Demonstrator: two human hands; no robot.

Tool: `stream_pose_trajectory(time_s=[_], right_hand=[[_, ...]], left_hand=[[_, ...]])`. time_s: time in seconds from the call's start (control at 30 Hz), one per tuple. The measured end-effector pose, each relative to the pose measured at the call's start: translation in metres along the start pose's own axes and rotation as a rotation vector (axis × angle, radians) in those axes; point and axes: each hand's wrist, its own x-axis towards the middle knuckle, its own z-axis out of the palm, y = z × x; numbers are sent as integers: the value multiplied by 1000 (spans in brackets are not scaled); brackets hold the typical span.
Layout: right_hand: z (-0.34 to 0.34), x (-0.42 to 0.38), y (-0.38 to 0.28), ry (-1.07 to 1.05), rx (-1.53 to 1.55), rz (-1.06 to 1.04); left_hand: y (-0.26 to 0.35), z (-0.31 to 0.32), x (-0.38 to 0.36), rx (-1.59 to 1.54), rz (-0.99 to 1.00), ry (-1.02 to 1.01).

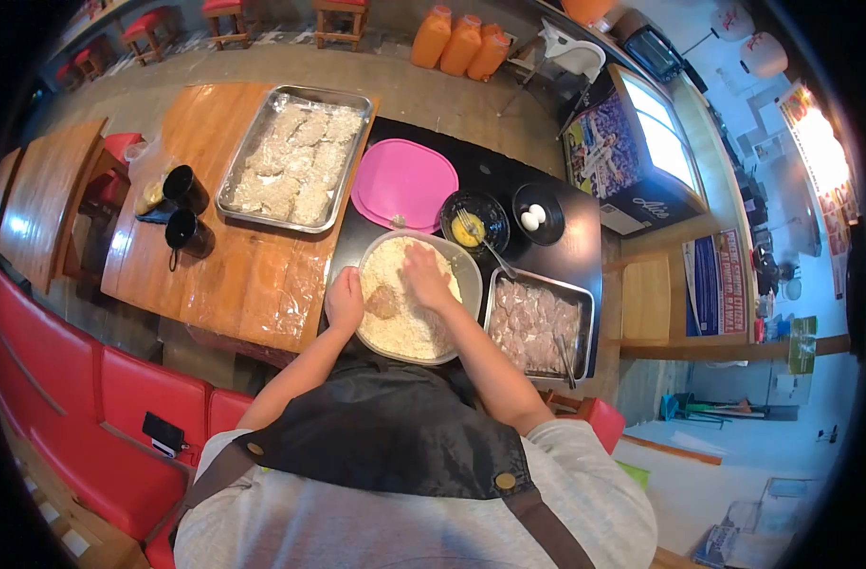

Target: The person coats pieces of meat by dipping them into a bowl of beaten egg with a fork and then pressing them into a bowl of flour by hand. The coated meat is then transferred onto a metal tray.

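Observation:
A whitish plastic tub point(469, 278) full of pale breadcrumbs point(409, 332) sits in front of me. My left hand point(345, 299) grips the tub's left side, its fingers close together at the rim. Inside the tub, my right hand point(426, 277) lies on the crumbs with its fingers stretched out; the fingertips are partly sunk in them. A piece of raw meat point(381, 302), partly coated, rests on the crumbs between the two hands. To the right, a metal tray point(592, 322) holds raw meat slices point(532, 324) and tongs point(565, 358).
A black bowl point(502, 220) contains beaten egg and a fork point(485, 245); another black bowl point(558, 204) has eggs. Behind lies a pink lid point(404, 180). Breaded pieces fill a large metal tray point(229, 211) on the wooden table point(262, 284), near two black cups point(188, 234).

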Motion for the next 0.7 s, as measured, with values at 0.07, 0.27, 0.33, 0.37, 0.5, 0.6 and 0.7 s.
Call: stream_pose_trajectory(time_s=[0.07,0.27,0.33,0.37,0.5,0.6,0.7], right_hand=[[-1,4,36,232,249,-71],[14,31,72,472,578,466],[40,69,114,407,965,443],[49,80,128,324,1345,408],[8,47,58,338,1316,263],[-8,40,30,272,1000,57],[-20,29,13,137,693,-61]], left_hand=[[-4,-1,-1,3,-37,-7],[-4,0,-1,24,30,-28],[-4,2,0,5,36,15],[-5,2,0,5,40,13],[-10,4,-1,-22,15,20],[-12,4,-1,-29,12,16],[-12,5,-1,-38,9,13]])
